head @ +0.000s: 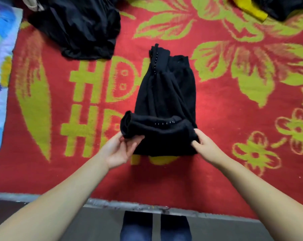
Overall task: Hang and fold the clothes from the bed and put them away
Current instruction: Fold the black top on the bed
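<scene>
Both hands, left hand (120, 148) and right hand (205, 146), grip the rolled black garment (164, 101) beside blanket (216, 119) lettering "HD".

Your two bare forearms reach in from 7 and 5 o'clock, converging toward the centre. Your left hand (120, 148) lies palm-up, thumb and fingers pinching cloth. Your right hand (203, 142) faces knuckles-up, its fingers curled into the same cloth.

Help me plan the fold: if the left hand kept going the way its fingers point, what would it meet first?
The left hand already grips the rolled near end of the black garment, fingers pointing up-right. Going on, it would likely push into that roll first; depth is unclear.
</scene>
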